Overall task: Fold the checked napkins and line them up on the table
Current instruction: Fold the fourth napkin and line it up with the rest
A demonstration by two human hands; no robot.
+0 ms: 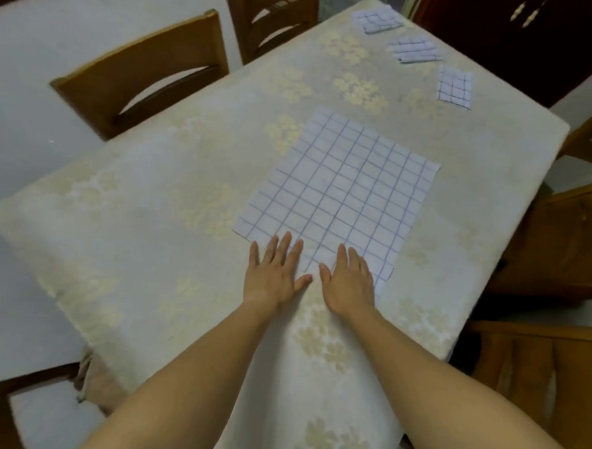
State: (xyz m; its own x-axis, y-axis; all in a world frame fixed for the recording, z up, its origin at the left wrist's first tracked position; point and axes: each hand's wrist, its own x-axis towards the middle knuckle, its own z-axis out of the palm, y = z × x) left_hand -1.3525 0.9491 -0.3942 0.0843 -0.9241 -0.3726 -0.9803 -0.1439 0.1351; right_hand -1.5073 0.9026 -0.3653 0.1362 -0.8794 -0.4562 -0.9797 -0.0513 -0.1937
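Judging from the bottom of the frame upward, the main risk is a crooked fold. Both hands lie flat on the near edge of the open checked napkin [341, 185], and neither grips a corner. A lift from here could carry one side ahead of the other, so the edges would not meet. The cloth covering the tabletop [152, 199] looks loose, so a sliding press might bunch it and drag the napkin askew.

Two bare forearms reach up from the lower edge of the frame. The left hand [275, 271] is palm down with its fingers straight and spread, the fingertips resting on the napkin's near left corner. The right hand [348, 282] is also flat and palm down, covering the near edge just beside it. Neither hand holds anything.

The open napkin lies at centre frame, turned at a slant to the tabletop's edges. In the upper right, three folded napkins [414, 50] sit in a loose diagonal row, each at a different angle, so the finished line may look uneven. Wooden chairs [141, 68] stand at upper left.
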